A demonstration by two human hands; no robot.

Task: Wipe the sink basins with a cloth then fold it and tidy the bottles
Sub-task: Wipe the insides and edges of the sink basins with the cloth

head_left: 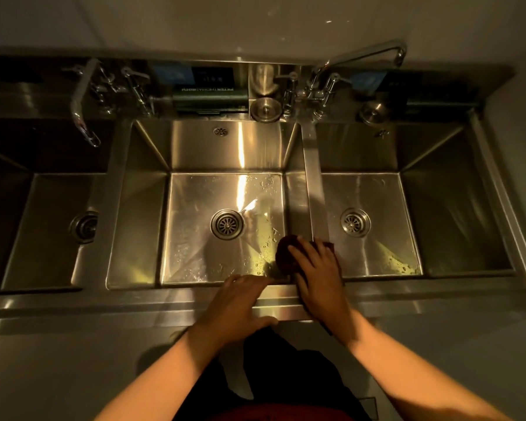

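Cloth (289,253), dark and bunched, lies under our right hand (318,276) on the divider (312,183) between the middle basin (225,226) and the right basin (374,226), at its near end. At twelve o'clock from it a faucet (359,60) stands on the back ledge, with a round metal plug (265,109) at eleven o'clock and a dark bottle (210,97) lying further left. Water drops dot the middle basin around its drain (227,223). Our right hand presses on the cloth with spread fingers, the cloth bulging out at ten o'clock of the knuckles. Our left hand (236,302) rests flat and relaxed on the front rim (134,299), holding nothing.
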